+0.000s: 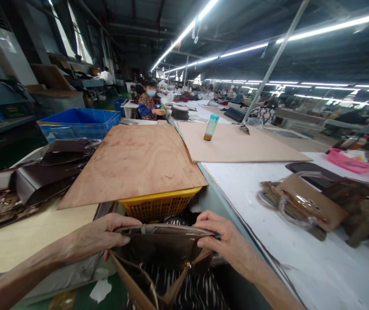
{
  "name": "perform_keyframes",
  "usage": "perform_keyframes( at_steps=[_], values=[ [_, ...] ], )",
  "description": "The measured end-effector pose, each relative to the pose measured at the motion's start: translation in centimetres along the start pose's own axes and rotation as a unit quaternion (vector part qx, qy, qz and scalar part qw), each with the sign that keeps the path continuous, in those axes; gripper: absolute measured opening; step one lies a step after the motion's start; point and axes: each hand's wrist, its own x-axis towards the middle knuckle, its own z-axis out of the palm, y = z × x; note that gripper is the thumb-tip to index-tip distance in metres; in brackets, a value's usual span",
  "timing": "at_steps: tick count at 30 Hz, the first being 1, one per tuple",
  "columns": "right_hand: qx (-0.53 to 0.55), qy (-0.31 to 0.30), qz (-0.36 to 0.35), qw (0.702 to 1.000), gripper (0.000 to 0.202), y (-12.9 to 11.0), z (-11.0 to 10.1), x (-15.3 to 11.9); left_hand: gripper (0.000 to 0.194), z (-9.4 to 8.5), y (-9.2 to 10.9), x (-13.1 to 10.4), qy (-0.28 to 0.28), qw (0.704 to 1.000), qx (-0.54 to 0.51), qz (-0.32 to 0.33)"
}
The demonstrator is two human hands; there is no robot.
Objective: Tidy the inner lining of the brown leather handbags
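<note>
Left hand (115, 232), right hand (218, 232): fingers pinch brown bag (161, 249) rim near yellow crate (158, 207); uneven pull could crease it.

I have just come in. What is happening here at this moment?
A person holds a brown bag open, the left hand at one end of its upper edge and the right hand at the other. Ahead, a wooden board lies over a yellow basket. To the right, a tan bag lies on the white worktop.
</note>
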Motion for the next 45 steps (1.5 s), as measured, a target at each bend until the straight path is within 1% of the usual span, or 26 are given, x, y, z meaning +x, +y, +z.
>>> perform_keyframes(
  at_steps=[4,7,10,16,19,21,23,26,28,30,33,35,37,39,41,42,45],
  values=[
    [0.056,-0.005,0.016,0.998,0.012,1.0,0.0,0.1,0.039,0.1,-0.1,0.0,-0.005,1.0,-0.005,-0.009],
    [0.109,-0.021,0.03,0.993,0.017,2.2,0.0,0.3,0.037,0.2,-0.1,-0.1,-0.011,1.0,-0.017,-0.007],
    [0.137,-0.027,0.041,0.989,0.02,3.0,-0.1,0.4,0.036,0.3,-0.2,-0.3,-0.015,1.0,-0.023,-0.011],
    [0.138,-0.025,0.057,0.988,0.018,2.6,-0.1,0.5,0.041,0.6,-0.6,-0.5,-0.013,1.0,-0.018,-0.02],
    [0.122,0.003,0.047,0.991,0.015,2.2,0.2,0.3,0.04,0.8,-0.5,-0.6,-0.001,1.0,0.001,-0.025],
    [0.091,0.038,0.037,0.994,0.015,1.8,0.6,-0.1,0.04,1.0,-0.3,-0.7,0.01,0.999,0.019,-0.033],
    [0.059,0.056,0.034,0.996,0.016,1.3,1.0,-0.5,0.04,1.2,-0.3,-0.8,0.026,0.998,0.043,-0.033],
    [0.042,0.044,0.036,0.998,0.012,0.5,1.4,-1.1,0.043,1.2,-0.9,-0.8,0.086,0.99,0.109,-0.001],
    [0.042,0.032,0.035,0.998,0.012,0.2,1.5,-1.3,0.049,1.1,-1.3,-0.9,0.133,0.975,0.178,0.02],
    [0.042,0.022,0.034,0.998,0.011,0.0,1.7,-1.3,0.055,1.1,-1.2,-1.1,0.169,0.953,0.25,0.029],
    [0.04,0.015,0.035,0.998,0.008,0.0,2.2,-1.1,0.053,1.7,-0.1,-1.1,0.212,0.917,0.335,0.05],
    [0.033,0.015,0.031,0.999,0.006,0.0,2.5,-1.0,0.046,2.9,1.0,-0.8,0.239,0.895,0.364,0.102],
    [0.022,0.011,0.028,0.999,0.007,-0.1,2.8,-0.8,0.038,4.4,1.9,-0.1,0.24,0.883,0.364,0.171],
    [0.018,0.006,0.031,0.999,0.009,-0.2,3.0,-0.6,0.031,6.0,2.3,0.9,0.223,0.883,0.346,0.227],
    [0.019,0.001,0.034,0.999,0.01,-0.2,3.1,-0.5,0.025,7.1,2.1,2.0,0.217,0.884,0.329,0.25],
    [0.019,0.001,0.036,0.999,0.01,-0.1,3.1,-0.5,0.022,7.4,1.9,2.5,0.224,0.882,0.326,0.255],
    [0.023,0.005,0.038,0.999,0.011,0.0,3.1,-0.5,0.018,7.8,1.4,3.5,0.249,0.871,0.338,0.254]
  ],
)
